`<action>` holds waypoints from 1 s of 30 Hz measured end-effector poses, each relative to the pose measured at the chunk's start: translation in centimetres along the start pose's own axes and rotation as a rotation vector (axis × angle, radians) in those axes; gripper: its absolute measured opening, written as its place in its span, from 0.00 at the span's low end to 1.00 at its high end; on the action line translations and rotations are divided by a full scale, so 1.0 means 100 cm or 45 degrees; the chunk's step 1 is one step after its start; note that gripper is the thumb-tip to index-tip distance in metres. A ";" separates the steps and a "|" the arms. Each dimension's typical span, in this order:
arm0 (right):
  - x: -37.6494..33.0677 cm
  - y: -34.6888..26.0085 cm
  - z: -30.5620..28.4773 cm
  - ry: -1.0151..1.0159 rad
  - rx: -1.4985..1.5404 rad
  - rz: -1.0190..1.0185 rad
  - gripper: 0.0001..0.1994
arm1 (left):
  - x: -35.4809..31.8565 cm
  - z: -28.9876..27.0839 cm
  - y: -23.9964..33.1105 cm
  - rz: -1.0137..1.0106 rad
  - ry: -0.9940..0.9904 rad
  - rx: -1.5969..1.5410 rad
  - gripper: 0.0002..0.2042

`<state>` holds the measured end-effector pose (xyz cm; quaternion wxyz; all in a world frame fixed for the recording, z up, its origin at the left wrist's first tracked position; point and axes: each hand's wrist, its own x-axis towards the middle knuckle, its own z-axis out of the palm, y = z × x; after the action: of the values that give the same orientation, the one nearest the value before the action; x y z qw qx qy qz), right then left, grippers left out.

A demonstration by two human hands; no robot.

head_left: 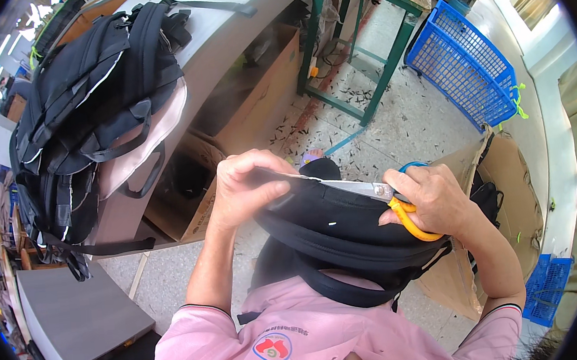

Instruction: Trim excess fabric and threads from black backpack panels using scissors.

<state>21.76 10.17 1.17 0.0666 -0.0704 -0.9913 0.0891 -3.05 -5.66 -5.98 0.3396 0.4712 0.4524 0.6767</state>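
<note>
Across my lap lies a black padded backpack piece (pixel 348 229) with a strap loop and a pale raw edge along its top. My left hand (pixel 251 186) pinches that edge near its left end, thumb against fingers. In my right hand (pixel 434 198) is a pair of scissors (pixel 412 222) with a yellow handle. Their metal blades lie along the top edge of the black fabric, pointing toward my left hand. Whether the blade tips are parted is too small to tell.
Black backpacks (pixel 89 94) are piled on the grey table (pixel 220 28) at left, above cardboard boxes (pixel 248 108). A green-legged stand (pixel 370 97) and a blue plastic basket (pixel 467 61) stand ahead. Dark scraps litter the floor. An open carton (pixel 509 188) is at my right.
</note>
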 end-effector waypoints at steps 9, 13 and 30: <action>0.006 -0.001 -0.010 -0.027 0.126 0.026 0.28 | 0.004 0.004 0.006 -0.091 0.037 -0.019 0.17; 0.013 -0.008 -0.012 -0.044 0.096 0.053 0.29 | 0.006 0.007 0.004 -0.060 0.073 0.007 0.21; 0.010 0.009 -0.004 0.150 0.343 0.241 0.33 | 0.010 0.004 0.008 -0.156 0.092 0.106 0.10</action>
<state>20.93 11.26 1.46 0.1249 -0.1588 -0.9537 0.2228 -3.03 -4.97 -4.82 0.3440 0.4317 0.5202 0.6517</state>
